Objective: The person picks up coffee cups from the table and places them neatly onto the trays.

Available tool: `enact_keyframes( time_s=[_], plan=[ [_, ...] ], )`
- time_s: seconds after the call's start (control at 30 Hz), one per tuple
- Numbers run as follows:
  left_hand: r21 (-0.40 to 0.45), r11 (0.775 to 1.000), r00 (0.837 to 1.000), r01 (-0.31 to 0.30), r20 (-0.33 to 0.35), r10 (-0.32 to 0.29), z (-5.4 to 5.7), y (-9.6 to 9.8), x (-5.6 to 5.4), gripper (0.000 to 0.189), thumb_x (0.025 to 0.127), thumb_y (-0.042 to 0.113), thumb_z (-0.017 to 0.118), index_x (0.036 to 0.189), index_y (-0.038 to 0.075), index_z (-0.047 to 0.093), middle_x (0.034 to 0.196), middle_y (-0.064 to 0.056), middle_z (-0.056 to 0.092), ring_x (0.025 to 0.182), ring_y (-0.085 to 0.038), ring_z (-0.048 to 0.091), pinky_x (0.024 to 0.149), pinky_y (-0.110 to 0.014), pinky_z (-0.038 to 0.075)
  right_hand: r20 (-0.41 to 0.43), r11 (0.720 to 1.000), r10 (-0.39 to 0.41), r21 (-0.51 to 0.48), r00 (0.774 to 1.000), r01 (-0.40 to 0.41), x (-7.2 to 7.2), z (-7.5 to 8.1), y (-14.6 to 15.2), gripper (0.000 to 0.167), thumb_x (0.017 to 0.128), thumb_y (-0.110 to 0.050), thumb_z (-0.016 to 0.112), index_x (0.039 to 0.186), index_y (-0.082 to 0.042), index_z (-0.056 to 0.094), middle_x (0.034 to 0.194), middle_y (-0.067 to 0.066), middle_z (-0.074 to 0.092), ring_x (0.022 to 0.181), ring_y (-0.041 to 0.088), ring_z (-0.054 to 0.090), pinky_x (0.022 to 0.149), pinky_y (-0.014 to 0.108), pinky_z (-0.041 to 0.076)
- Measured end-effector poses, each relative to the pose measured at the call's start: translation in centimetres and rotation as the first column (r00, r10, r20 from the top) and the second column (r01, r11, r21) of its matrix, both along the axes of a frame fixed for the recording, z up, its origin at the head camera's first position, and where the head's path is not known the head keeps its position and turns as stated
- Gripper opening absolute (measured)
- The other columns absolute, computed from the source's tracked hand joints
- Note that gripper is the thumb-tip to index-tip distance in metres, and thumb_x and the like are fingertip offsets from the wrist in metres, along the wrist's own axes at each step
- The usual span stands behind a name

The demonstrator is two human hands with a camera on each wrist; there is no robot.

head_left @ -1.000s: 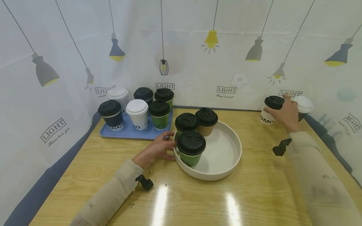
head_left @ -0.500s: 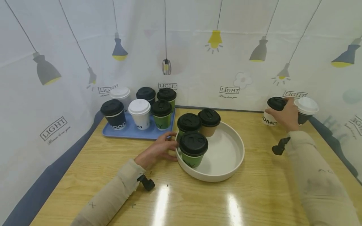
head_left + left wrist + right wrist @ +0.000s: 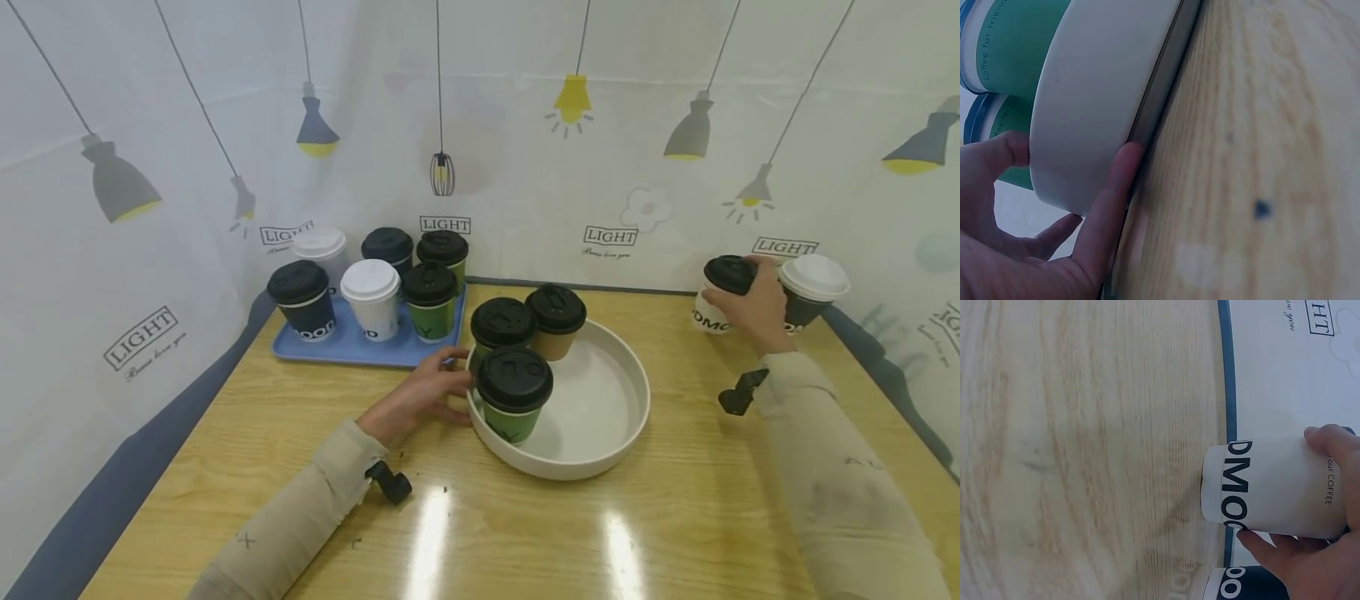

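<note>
At the far right my right hand (image 3: 756, 310) grips a white paper cup (image 3: 1272, 487) with a black lid, its thumb on one side and fingers on the other. The cup stands upright with dark lettering around its lower part. Right next to it is a dark cup (image 3: 806, 308) with a white lid. My left hand (image 3: 420, 393) rests spread against the outer wall of a round cream tray (image 3: 1097, 106), one fingertip low by the table. Inside the tray, at its left side, stand two green cups (image 3: 512, 423) and a brown cup (image 3: 555, 345), all black-lidded.
A blue rectangular tray (image 3: 352, 357) at the back left bears several lidded cups, white, dark and green. It lies close to the round tray. Behind the wooden table (image 3: 525, 533) hangs a white curtain (image 3: 510, 200) printed with lamps.
The raised fingers of my right hand have come down around the black-lidded white cup. My left hand keeps its place at the round tray. The head view has shifted slightly.
</note>
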State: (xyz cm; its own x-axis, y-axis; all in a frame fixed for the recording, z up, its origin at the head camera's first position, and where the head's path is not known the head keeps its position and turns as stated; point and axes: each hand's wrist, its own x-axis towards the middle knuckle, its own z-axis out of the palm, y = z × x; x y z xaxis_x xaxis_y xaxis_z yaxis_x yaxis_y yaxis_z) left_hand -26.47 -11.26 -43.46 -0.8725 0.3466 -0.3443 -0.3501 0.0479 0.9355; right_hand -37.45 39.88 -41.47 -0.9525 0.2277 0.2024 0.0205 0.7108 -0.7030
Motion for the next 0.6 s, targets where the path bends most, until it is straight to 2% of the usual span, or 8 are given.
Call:
enact_keyframes(
  time_s=[0.3, 0.6],
  plan=[
    [-0.004, 1.0, 1.0, 0.002, 0.006, -0.002, 0.2, 0.0, 0.1, 0.062, 0.101, 0.017, 0.061, 0.156, 0.014, 0.034, 0.143, -0.019, 0.047, 0.108, -0.027, 0.065, 0.081, -0.046, 0.066, 0.038, 1.0, 0.006, 0.009, 0.999, -0.006, 1.3, -0.1, -0.5, 0.099, 0.094, -0.046, 0.068, 0.164, -0.01, 0.008, 0.158, 0.04, 0.028, 0.142, 0.061, 0.031, 0.113, 0.076, 0.032],
    [-0.008, 1.0, 1.0, -0.012, 0.002, 0.012, 0.2, 0.2, 0.2, 0.06, 0.101, 0.015, 0.059, 0.156, 0.013, 0.035, 0.141, -0.019, 0.048, 0.106, -0.026, 0.064, 0.079, -0.044, 0.067, -0.012, 0.996, 0.071, 0.054, 0.997, -0.07, 4.9, 0.0, -2.0, 0.094, 0.094, -0.038, 0.072, 0.163, -0.007, 0.016, 0.152, 0.043, 0.035, 0.136, 0.062, 0.038, 0.108, 0.077, 0.035]
  ],
)
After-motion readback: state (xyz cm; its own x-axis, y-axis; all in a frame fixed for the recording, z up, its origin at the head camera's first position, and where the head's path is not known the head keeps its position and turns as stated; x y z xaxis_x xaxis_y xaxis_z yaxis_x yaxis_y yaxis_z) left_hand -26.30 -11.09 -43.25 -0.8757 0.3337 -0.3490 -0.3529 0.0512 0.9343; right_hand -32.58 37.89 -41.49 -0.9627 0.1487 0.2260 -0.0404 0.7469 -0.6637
